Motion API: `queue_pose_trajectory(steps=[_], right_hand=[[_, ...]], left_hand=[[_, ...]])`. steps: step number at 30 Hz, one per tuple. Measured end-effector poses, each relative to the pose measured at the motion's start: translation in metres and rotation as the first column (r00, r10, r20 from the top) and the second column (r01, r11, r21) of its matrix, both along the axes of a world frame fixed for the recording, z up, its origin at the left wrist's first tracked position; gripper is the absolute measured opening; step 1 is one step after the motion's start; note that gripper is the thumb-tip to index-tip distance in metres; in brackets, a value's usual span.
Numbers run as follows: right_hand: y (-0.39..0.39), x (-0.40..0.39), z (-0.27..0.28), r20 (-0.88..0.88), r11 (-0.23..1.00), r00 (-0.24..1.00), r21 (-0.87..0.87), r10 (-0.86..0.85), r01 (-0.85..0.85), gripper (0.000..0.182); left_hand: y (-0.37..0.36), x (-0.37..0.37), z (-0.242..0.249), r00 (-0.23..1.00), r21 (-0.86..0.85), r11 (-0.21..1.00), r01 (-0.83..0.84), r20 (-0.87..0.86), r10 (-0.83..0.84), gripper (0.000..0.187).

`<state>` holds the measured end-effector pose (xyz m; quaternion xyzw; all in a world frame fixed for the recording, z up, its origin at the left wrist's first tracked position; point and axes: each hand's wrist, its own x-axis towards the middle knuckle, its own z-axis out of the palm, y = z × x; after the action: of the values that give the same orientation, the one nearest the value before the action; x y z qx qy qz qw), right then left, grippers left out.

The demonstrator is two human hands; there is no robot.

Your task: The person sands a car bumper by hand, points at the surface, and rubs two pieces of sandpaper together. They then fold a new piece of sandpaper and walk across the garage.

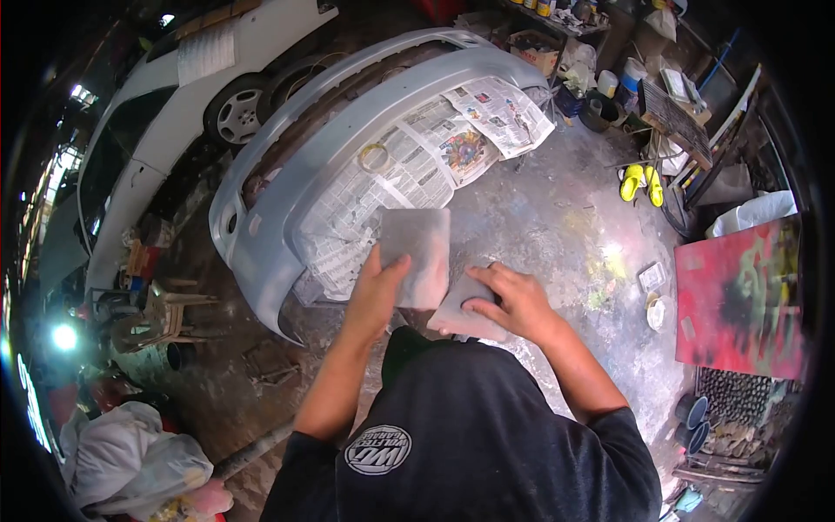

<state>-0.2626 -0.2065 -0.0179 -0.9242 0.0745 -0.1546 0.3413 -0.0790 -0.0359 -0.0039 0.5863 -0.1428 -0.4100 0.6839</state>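
Nearest the camera: a black shirt with a round white logo [377, 450] fills the lower edge of the view, both bare forearms reaching forward from it.
Left hand: the left hand [376, 291] is closed on the lower left corner of an upright grey sandpaper sheet [417, 254], thumb across its face, fingers hidden behind.
Right hand: the right hand [513, 300] lies flat, fingers spread and pressing down on a second grey sheet [461, 309]; it pinches nothing that I can see.
Key relation: the upright sheet's long axis runs away from the person; the flat sheet lies just right of it and lower, its top edge tucked behind the upright one. Each hand is on its own sheet, so neither has to reach.
Beyond the hands: a grey car bumper [261, 252] lies across the concrete floor [557, 217], masked with newspaper [409, 165], a roll of masking tape [374, 157] resting on the paper.
Far left: a white car [174, 96].
Far right: yellow slippers [642, 183] and a red painted board [739, 296].
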Motion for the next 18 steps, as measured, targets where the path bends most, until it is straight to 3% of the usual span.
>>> queue_pose_trajectory(steps=[3, 4, 6, 7, 9, 10, 12, 14, 15, 18], right_hand=[[0.002, -0.007, -0.019, 0.082, 0.951, 0.988, 0.293, -0.13, 0.101, 0.049], [0.001, -0.007, -0.027, 0.113, 0.825, 0.973, 0.555, -0.203, 0.107, 0.049], [0.001, -0.005, -0.041, 0.116, 0.386, 0.93, 0.922, -0.35, 0.03, 0.05], [-0.001, -0.006, -0.044, 0.084, 0.322, 0.937, 0.946, -0.338, 0.031, 0.051], [0.008, -0.006, -0.043, -0.016, 0.053, 0.936, 0.998, -0.352, 0.037, 0.05], [0.015, -0.006, -0.038, -0.066, -0.085, 0.937, 0.996, -0.343, 0.039, 0.049], [0.026, -0.005, -0.027, -0.13, -0.227, 0.966, 0.971, -0.222, 0.078, 0.049], [0.038, -0.001, -0.025, -0.132, -0.34, 0.984, 0.937, -0.122, 0.084, 0.049], [0.042, 0.001, -0.026, -0.123, -0.37, 0.989, 0.925, -0.085, 0.083, 0.052], [0.051, 0.006, -0.014, -0.138, -0.257, 0.986, 0.96, -0.097, 0.11, 0.055]], left_hand=[[-0.005, 0.006, 0.01, 0.974, -0.069, 0.976, -0.209, -0.108, 0.201, 0.05], [-0.007, 0.008, 0.014, 0.965, -0.085, 0.967, -0.239, -0.129, 0.227, 0.049], [-0.007, 0.008, 0.022, 0.946, -0.112, 0.948, -0.297, -0.17, 0.276, 0.048], [-0.008, 0.011, 0.022, 0.969, -0.16, 0.957, -0.244, -0.082, 0.233, 0.048], [-0.009, 0.016, 0.018, 0.984, -0.231, 0.965, -0.122, 0.098, 0.148, 0.048], [-0.013, 0.016, 0.017, 0.975, -0.256, 0.944, -0.211, 0.008, 0.22, 0.043], [-0.023, 0.015, 0.017, 0.917, -0.277, 0.876, -0.394, -0.175, 0.358, 0.034], [-0.022, 0.032, -0.009, 0.885, -0.279, 0.879, -0.386, -0.381, 0.268, 0.023], [-0.021, 0.039, -0.02, 0.851, -0.278, 0.88, -0.384, -0.477, 0.22, 0.018], [-0.036, 0.033, -0.031, 0.87, -0.663, 0.722, -0.201, -0.459, -0.179, 0.016]])
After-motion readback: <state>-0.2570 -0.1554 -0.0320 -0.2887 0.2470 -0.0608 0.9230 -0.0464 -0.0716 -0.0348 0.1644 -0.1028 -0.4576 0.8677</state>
